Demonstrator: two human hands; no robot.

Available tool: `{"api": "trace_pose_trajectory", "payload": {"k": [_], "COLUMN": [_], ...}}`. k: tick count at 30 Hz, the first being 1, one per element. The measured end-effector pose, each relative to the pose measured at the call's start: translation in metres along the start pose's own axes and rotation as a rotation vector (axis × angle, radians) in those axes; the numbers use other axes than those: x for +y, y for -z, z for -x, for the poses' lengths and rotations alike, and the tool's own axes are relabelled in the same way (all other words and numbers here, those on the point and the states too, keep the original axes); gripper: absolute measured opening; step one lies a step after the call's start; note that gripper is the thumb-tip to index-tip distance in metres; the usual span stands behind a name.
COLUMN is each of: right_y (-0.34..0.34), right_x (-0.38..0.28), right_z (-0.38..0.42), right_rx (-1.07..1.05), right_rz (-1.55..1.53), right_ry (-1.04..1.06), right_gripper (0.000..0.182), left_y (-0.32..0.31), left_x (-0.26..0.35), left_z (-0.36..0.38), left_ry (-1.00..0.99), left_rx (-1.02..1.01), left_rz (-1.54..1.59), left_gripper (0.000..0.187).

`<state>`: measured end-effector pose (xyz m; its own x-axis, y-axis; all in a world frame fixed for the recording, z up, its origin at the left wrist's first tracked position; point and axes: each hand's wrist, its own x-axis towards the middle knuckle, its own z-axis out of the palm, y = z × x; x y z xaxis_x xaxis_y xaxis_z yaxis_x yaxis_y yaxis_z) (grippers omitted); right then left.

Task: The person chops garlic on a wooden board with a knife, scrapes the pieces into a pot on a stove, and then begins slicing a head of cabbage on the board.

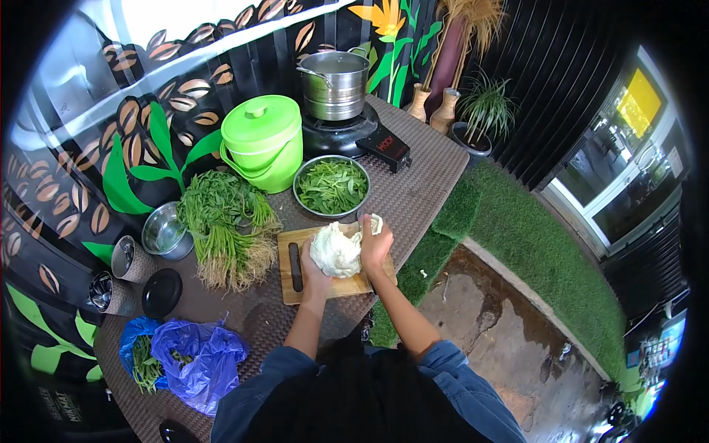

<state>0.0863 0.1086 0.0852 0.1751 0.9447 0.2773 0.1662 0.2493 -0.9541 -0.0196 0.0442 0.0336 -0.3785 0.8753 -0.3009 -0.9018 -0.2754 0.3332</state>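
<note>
A crumpled white cloth (337,251) is bunched up over the wooden cutting board (289,292). My left hand (316,279) wraps round its lower left side. On the right, my right hand (376,245) is closed on the same cloth, and a small end of it sticks out above the fist. The board, with a dark handle slot on its left, lies near the table edge in front of me. Just behind it sits a metal bowl (297,198) of cut green leaves (331,186).
Left of the board lies a big bunch of rooted greens (229,221). Farther back stand a lidded green bucket (284,148) and a steel pot (336,92) on a black stove (332,136). Purple and blue plastic bags (203,362), a metal bowl (166,236) and cups (131,260) occupy the left side.
</note>
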Motion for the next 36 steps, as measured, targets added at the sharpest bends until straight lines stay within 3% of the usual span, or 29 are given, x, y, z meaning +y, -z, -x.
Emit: {"api": "trace_pose_trajectory", "payload": {"k": [6, 8, 12, 15, 17, 20, 22, 24, 25, 27, 31, 33, 36], "right_y": [-0.003, -0.009, -0.007, -0.007, -0.005, 0.015, 0.015, 0.018, 0.017, 0.013, 0.002, -0.002, -0.005], "right_x": [-0.012, -0.006, -0.004, -0.005, -0.002, 0.006, 0.023, 0.028, 0.027, 0.028, 0.039, 0.048, 0.060], "right_z": [0.001, -0.001, -0.004, -0.008, -0.018, -0.044, -0.051, -0.043, -0.037, -0.024, -0.005, 0.001, 0.001], "right_rx": [0.069, 0.231, 0.178, 0.265, 0.455, 0.479, 0.370, -0.220, -0.220, -0.733, -0.897, -0.881, -0.911], "right_rz": [0.056, 0.044, -0.029, -0.061, -0.025, -0.057, -0.001, 0.265, 0.263, 0.107, 0.080, 0.073, 0.052], "right_ry": [-0.038, 0.033, -0.079, -0.078, -0.057, -0.054, -0.150, -0.116, -0.116, -0.298, -0.417, -0.417, -0.415], "right_gripper": [0.025, 0.026, 0.026, 0.026, 0.026, 0.026, 0.029, 0.028, 0.028, 0.027, 0.026, 0.023, 0.018], "left_y": [-0.004, -0.002, 0.002, 0.005, 0.002, 0.006, 0.009, 0.013, 0.016, 0.012, -0.031, -0.062, -0.065], "left_x": [0.003, 0.001, -0.003, -0.004, -0.006, 0.009, 0.016, 0.019, 0.019, 0.020, 0.034, 0.046, 0.047], "left_z": [0.007, 0.007, 0.002, -0.003, -0.003, -0.003, -0.007, -0.014, -0.020, -0.026, -0.018, -0.013, -0.057], "left_ry": [-0.076, -0.114, -0.117, -0.127, -0.226, -0.281, -0.267, -0.251, -0.253, -0.254, -0.144, -0.034, -0.086], "left_rx": [-0.009, -0.011, 0.025, -0.035, 0.070, 0.049, 0.024, 0.062, 0.060, -0.059, 0.011, -0.109, -0.241], "left_rz": [-0.026, -0.013, 0.007, 0.043, 0.029, 0.067, 0.047, 0.049, 0.048, 0.008, 0.012, -0.057, -0.242], "left_gripper": [0.044, 0.043, 0.043, 0.042, 0.042, 0.043, 0.043, 0.044, 0.044, 0.048, 0.056, 0.059, 0.053]}}
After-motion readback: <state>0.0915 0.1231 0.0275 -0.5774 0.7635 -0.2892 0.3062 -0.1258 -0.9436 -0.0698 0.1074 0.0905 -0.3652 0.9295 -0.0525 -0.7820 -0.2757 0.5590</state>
